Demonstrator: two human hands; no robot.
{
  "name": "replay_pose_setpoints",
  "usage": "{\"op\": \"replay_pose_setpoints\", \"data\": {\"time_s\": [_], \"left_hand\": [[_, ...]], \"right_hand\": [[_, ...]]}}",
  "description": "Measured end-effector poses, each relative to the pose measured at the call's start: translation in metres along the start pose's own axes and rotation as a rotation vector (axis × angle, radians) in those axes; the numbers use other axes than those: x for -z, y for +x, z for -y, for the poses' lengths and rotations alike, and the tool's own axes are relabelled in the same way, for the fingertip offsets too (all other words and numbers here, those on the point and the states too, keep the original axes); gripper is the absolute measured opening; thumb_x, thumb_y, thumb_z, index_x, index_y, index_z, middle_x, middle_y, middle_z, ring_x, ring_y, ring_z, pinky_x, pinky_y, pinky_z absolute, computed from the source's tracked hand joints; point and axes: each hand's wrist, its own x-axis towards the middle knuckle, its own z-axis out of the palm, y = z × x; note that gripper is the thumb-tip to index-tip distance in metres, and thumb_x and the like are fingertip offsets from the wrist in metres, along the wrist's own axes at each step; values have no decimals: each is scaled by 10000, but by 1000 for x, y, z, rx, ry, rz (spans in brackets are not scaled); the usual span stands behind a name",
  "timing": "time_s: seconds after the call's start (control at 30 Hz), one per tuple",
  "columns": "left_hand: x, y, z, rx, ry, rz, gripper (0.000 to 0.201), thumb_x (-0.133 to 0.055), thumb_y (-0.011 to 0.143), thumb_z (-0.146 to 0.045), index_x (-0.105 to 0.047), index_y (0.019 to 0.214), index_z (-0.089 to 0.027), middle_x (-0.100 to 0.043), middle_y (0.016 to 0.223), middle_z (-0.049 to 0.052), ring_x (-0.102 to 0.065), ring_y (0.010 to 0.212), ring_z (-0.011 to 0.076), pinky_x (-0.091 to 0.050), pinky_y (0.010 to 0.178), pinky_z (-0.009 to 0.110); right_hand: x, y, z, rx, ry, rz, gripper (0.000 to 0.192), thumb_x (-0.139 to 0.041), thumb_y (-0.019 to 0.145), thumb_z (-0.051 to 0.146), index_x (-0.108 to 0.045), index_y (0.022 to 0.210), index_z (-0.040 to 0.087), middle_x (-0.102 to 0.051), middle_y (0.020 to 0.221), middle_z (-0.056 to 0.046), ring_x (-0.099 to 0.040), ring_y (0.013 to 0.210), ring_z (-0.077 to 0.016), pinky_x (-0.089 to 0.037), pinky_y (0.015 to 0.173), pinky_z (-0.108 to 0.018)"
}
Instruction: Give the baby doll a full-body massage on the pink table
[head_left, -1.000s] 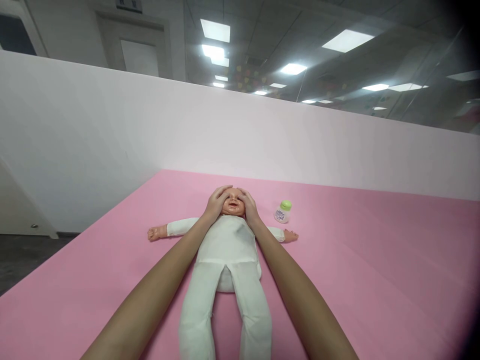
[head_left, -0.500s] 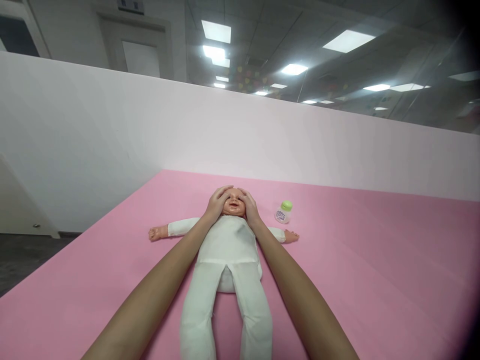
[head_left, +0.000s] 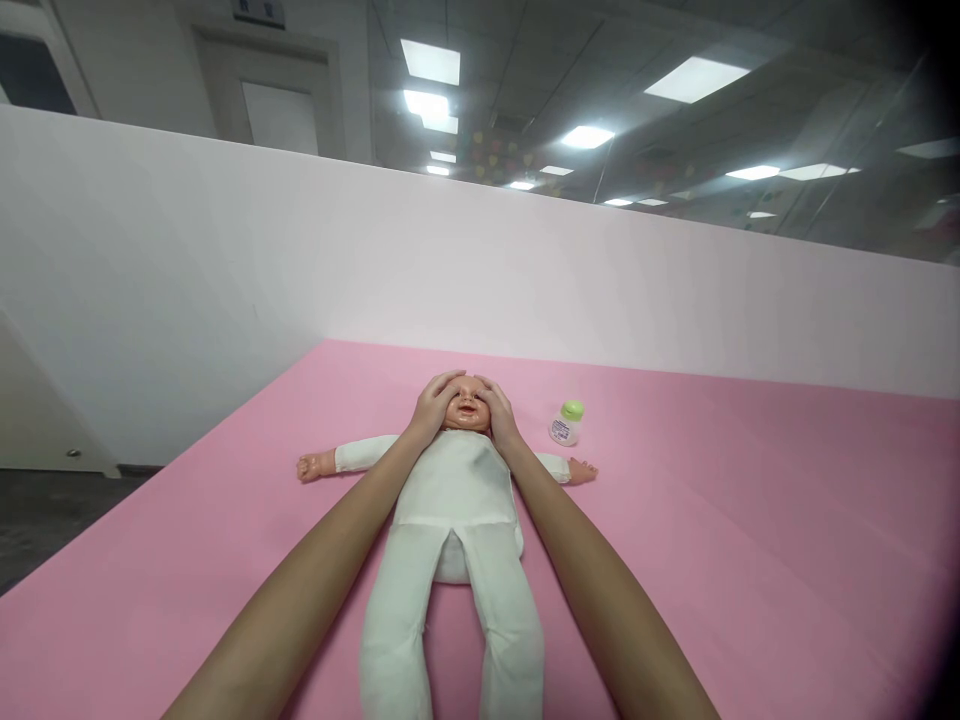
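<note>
A baby doll [head_left: 457, 480] with a white cloth body lies on its back, legs toward me and arms stretched out sideways. My left hand [head_left: 433, 405] is cupped round one side of its head, the thumb on the face near the eye. On the other side my right hand [head_left: 499, 408] clasps the head the same way. Between the two hands the doll's nose and mouth show, while its eyes are partly covered. Both forearms run alongside the doll's body. A small clear bottle with a green cap [head_left: 567, 424] stands to the right of my right hand.
Beneath the doll is a pink tabletop [head_left: 712, 520]. A white partition [head_left: 480, 270] rises along its far edge. Beyond it are a door [head_left: 281, 115] and ceiling lights. Dark floor [head_left: 67, 520] shows past the table's left edge.
</note>
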Motion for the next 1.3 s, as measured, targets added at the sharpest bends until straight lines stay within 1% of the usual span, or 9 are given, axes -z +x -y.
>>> {"op": "replay_pose_setpoints", "data": {"time_s": [0.47,0.63,0.83,1.3], "left_hand": [[-1,0,-1,-7,0,-8,347,-622,839,-318,-750,1145,-216,-686,1327,86,-572,1304,280,-424,1140,419],[0,0,0,-8,-1,-4,359,-617,838,-306,-743,1158,-206,-682,1335,91,-571,1307,281,-422,1140,412],[0,0,2,0,-1,0,367,-617,847,-321,-735,1173,-202,-679,1339,89,-575,1304,276,-435,1125,400],[-1,-1,-2,-1,-9,-6,374,-623,840,-330,-734,1168,-188,-680,1332,97,-581,1294,277,-436,1119,396]], "right_hand": [[-3,-2,6,-6,4,-28,392,-712,760,394,-726,1123,249,-716,1210,-23,-638,1148,-248,-496,1039,-381],[-2,-2,6,-11,9,-23,400,-715,761,395,-726,1135,252,-712,1213,-22,-637,1150,-249,-505,1023,-374],[-2,-2,5,-14,1,-17,418,-714,762,409,-720,1150,252,-722,1201,-18,-630,1175,-247,-491,1049,-377],[-3,-3,8,-19,1,-24,406,-703,764,397,-724,1141,251,-718,1204,-20,-634,1163,-251,-492,1051,-387]]}}
